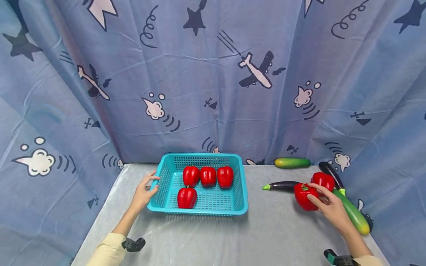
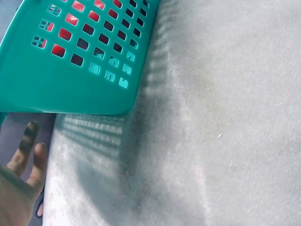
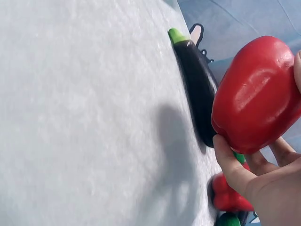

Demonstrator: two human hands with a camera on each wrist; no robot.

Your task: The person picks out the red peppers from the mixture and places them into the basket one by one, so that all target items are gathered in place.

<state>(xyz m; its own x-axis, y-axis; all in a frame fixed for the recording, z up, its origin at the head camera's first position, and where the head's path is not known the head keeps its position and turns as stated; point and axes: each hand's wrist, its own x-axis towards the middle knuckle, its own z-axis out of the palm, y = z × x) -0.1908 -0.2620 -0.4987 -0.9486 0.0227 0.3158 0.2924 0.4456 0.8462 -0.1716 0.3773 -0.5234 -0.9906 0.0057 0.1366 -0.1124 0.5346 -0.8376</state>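
My right hand [image 1: 332,213] grips a red bell pepper [image 1: 302,200] between thumb and fingers. In the right wrist view the same bell pepper [image 3: 256,96] is lifted off the table, and a shadow falls below it. At the left, my left hand [image 1: 143,193] has its fingers loosely spread beside the turquoise basket [image 1: 213,212]; whether they touch its rim I cannot tell. Several red bell peppers [image 1: 208,177] lie inside the basket. Another red bell pepper [image 1: 324,180] lies on the table just behind the held one.
A dark eggplant [image 1: 279,186] with a green tip lies left of the held pepper, and a second eggplant [image 1: 329,173] lies at the far right. One green cucumber-like vegetable [image 1: 292,163] rests along the back edge, a longer one [image 1: 357,216] by the right edge. Blue curtains [image 1: 213,92] enclose the table.
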